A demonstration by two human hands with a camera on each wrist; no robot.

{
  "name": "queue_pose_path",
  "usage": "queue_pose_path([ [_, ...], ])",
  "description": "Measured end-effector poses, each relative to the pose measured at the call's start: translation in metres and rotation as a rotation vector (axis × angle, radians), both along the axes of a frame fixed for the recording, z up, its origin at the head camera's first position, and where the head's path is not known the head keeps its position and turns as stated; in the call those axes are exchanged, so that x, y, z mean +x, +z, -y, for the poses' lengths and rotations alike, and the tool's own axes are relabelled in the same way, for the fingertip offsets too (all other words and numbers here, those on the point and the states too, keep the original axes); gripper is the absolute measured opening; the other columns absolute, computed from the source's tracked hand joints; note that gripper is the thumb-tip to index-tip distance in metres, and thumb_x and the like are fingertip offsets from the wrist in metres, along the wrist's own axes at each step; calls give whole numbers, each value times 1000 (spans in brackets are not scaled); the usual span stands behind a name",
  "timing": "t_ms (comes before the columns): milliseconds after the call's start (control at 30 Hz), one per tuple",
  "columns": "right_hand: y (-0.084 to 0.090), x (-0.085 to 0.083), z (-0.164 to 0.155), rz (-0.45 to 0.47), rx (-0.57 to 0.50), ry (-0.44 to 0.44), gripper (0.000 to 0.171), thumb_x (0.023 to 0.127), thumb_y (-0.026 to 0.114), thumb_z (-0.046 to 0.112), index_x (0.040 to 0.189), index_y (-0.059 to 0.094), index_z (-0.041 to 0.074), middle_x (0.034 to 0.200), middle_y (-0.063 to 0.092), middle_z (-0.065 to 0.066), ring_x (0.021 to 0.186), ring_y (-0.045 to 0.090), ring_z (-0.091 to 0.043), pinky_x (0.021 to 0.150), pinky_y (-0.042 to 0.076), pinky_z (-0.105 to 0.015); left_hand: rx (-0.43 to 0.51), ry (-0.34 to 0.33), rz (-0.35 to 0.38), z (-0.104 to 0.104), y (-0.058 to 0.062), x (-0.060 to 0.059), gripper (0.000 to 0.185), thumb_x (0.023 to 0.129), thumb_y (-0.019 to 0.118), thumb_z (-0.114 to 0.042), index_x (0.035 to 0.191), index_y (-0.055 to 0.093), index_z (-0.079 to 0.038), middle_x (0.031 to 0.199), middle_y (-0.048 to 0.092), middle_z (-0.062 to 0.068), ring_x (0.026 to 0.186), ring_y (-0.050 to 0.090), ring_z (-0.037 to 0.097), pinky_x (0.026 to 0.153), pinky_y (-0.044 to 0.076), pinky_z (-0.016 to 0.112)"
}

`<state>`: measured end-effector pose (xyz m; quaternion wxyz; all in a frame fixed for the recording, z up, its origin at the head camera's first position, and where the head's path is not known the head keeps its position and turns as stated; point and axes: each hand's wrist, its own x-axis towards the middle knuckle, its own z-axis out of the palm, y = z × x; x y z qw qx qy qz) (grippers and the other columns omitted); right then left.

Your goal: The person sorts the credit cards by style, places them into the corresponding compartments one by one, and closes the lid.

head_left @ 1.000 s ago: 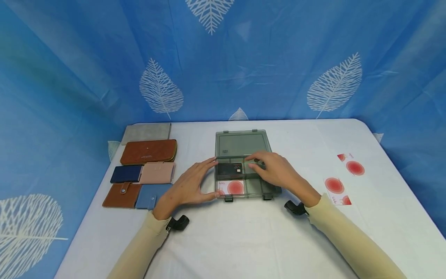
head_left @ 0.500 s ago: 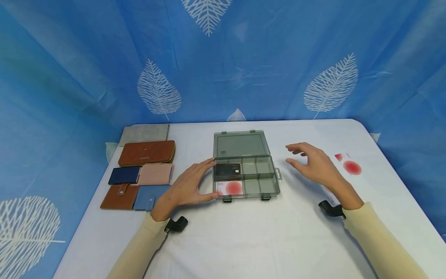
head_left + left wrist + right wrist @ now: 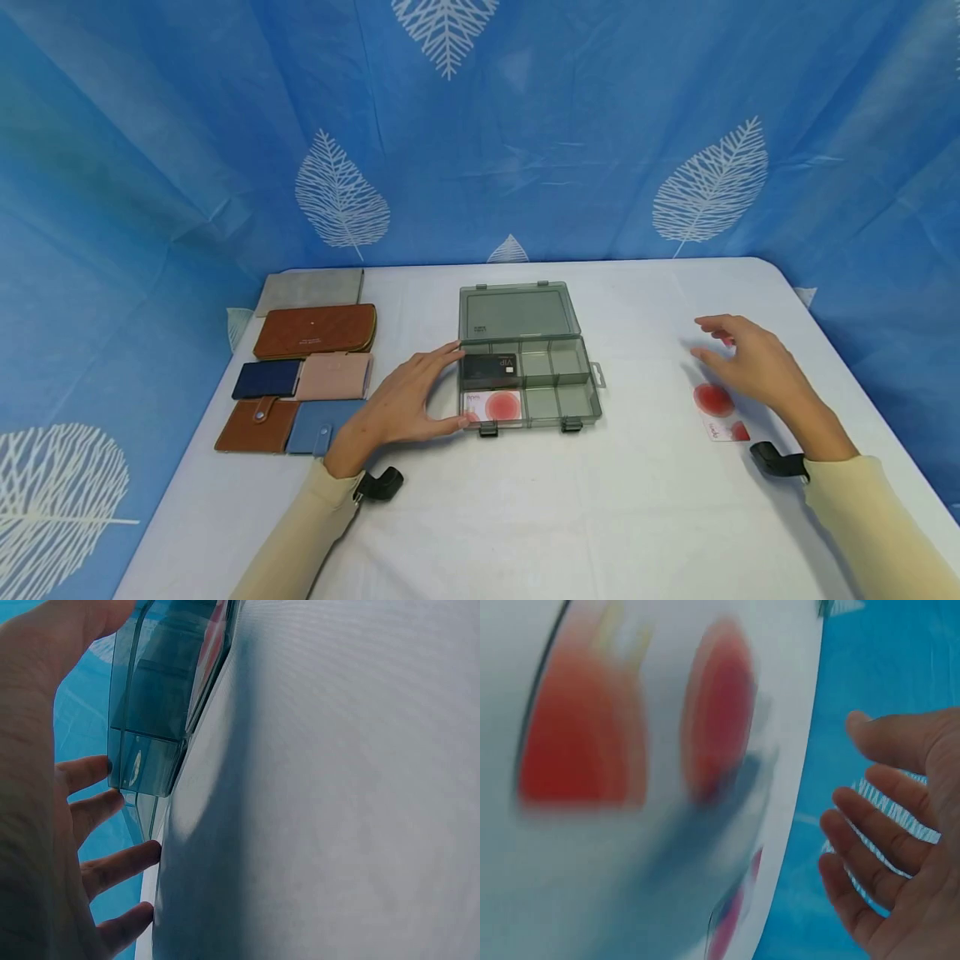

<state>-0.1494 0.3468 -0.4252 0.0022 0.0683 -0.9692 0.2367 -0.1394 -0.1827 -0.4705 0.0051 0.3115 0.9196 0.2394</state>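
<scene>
A translucent grey-green compartment box (image 3: 561, 400) lies on the table with its lid (image 3: 519, 313) folded back. In its left compartments are a black VIP card (image 3: 487, 367) and a white card with a red circle (image 3: 495, 406). My left hand (image 3: 408, 404) rests against the box's left side, thumb by the front corner and fingertips by the middle edge, fingers spread. In the left wrist view those fingers are mostly straight. My right hand (image 3: 761, 367) hovers over the right of the table, holding nothing. Beneath it lies a red-and-white card (image 3: 715, 402); a second is mostly hidden behind the hand.
Several wallets and card holders lie at the left: a grey one (image 3: 311, 289), a brown zip wallet (image 3: 315, 330), a navy one (image 3: 266, 378), a pink one (image 3: 333, 376), a brown snap one (image 3: 255, 426) and a blue one (image 3: 318, 423). A blue curtain (image 3: 570, 167) hangs behind.
My right hand has left the box's right compartments and moved rightward to above the red-and-white cards. My left hand has stayed at the box's left side.
</scene>
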Motion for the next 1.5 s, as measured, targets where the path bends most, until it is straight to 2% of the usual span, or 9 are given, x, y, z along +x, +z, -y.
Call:
queue_pose_path([
  [200, -6, 5, -30, 55, 52, -89, 66, 96, 81, 19, 150, 53, -7, 135, 57, -38, 116, 58, -57, 91, 54, -73, 4, -5, -6, -1, 1, 1, 102, 87, 76, -65, 168, 39, -16, 177, 31, 2, 149, 47, 32, 116, 43, 61],
  [467, -18, 8, -63, 98, 66, -109, 75, 92, 85, 19, 149, 48, -13, 138, 47, -45, 122, 47, -63, 94, 49, -78, 5, -1, -1, 0, -1, 2, 103, 86, 76, -66, 169, 38, -17, 177, 30, 2, 149, 47, 33, 115, 44, 62],
  [700, -20, 10, -84, 192, 30, -174, 88, 97, 81, 37, 155, 38, -14, 145, 39, -47, 126, 38, -66, 98, 41, -83, 7, 1, 0, 0, -1, 2, 103, 87, 77, -65, 168, 38, -16, 177, 30, 2, 150, 47, 33, 116, 43, 62],
  [867, -22, 12, -93, 203, 22, -213, 94, 97, 80, 43, 158, 34, -12, 144, 40, -47, 124, 39, -67, 95, 44, -82, 11, -7, -7, -1, 0, 2, 102, 87, 77, -64, 168, 39, -15, 176, 31, 4, 150, 47, 34, 115, 44, 62],
  [1067, -24, 12, -98, 185, 30, -184, 86, 98, 79, 38, 153, 39, -15, 136, 48, -46, 115, 47, -62, 88, 51, -76, 8, -6, 3, -1, 2, 2, 103, 87, 78, -63, 168, 38, -15, 177, 31, 4, 150, 46, 34, 116, 43, 63],
  [1267, -23, 11, -99, 152, 0, -148, 76, 100, 79, 33, 145, 45, -18, 132, 48, -47, 110, 50, -61, 88, 52, -76, 8, -7, 8, 0, 2, 2, 103, 87, 76, -65, 169, 38, -15, 177, 31, 3, 150, 46, 33, 115, 44, 63],
  [1367, -23, 12, -97, 130, -11, -152, 74, 100, 79, 30, 147, 45, -15, 135, 45, -48, 113, 47, -64, 90, 49, -79, 7, -10, 9, 0, 0, 2, 103, 87, 76, -65, 169, 37, -16, 177, 30, 3, 150, 46, 33, 115, 44, 62],
  [1500, -23, 16, -91, 134, -3, -201, 73, 102, 76, 32, 153, 42, -7, 135, 44, -48, 114, 46, -65, 89, 47, -81, 9, -8, 7, 0, -1, 2, 103, 87, 76, -66, 169, 38, -16, 177, 30, 3, 150, 46, 33, 115, 44, 62],
])
